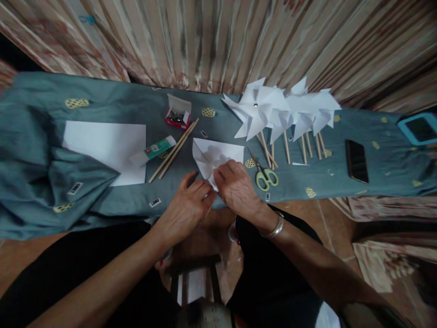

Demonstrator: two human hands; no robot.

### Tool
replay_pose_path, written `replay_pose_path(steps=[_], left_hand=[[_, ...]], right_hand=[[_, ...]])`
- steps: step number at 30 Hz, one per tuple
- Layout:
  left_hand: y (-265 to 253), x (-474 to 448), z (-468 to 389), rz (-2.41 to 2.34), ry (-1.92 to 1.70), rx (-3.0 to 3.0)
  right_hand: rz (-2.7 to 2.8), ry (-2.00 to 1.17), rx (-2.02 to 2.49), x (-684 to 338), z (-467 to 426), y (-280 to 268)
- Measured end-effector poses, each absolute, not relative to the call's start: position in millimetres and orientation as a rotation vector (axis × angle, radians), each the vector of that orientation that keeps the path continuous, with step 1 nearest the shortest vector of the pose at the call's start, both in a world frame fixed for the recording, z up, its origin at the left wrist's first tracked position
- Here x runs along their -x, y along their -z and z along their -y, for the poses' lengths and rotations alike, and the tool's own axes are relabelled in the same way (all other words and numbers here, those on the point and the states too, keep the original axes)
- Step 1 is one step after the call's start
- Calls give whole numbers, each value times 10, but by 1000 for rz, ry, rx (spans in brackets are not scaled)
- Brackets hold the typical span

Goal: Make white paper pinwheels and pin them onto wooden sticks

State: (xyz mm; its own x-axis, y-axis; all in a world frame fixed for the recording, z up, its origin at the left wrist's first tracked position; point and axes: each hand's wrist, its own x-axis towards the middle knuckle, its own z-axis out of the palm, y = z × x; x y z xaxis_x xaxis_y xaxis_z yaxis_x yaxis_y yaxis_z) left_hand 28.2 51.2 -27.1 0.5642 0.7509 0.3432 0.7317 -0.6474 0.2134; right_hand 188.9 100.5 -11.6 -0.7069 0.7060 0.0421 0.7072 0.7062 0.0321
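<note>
A white sheet of paper (pixel 230 150) with cuts or folds lies on the cloth-covered table in front of me. My right hand (pixel 239 187) pinches its near corner, fingers bent over the sheet. My left hand (pixel 193 200) is curled at the same corner, its fingertips meeting the paper close to the right fingers; its thumb sticks up. The exact fingertip grip is partly hidden. Just right of the paper lie green-handled scissors (pixel 266 178), their blades pointing away from me.
Several white paper pinwheels (pixel 256 107) on wooden sticks lie at the back right. Two loose sticks (pixel 174 150), a glue stick (pixel 159 148), a red box of metal pins (pixel 177 119) and blank paper (pixel 112 136) are left. Farther right are a phone (pixel 357 161) and a blue-framed device (pixel 418 128).
</note>
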Motion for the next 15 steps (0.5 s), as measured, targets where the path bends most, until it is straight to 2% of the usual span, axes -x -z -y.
replay_pose_path(steps=[8, 15], left_hand=[[293, -283, -507, -1291, -638, -2716], [271, -310, -516, -1326, -649, -2798]], right_hand=[[2710, -236, 1166, -2049, -1122, 95], [2833, -60, 1258, -1867, -1040, 50]])
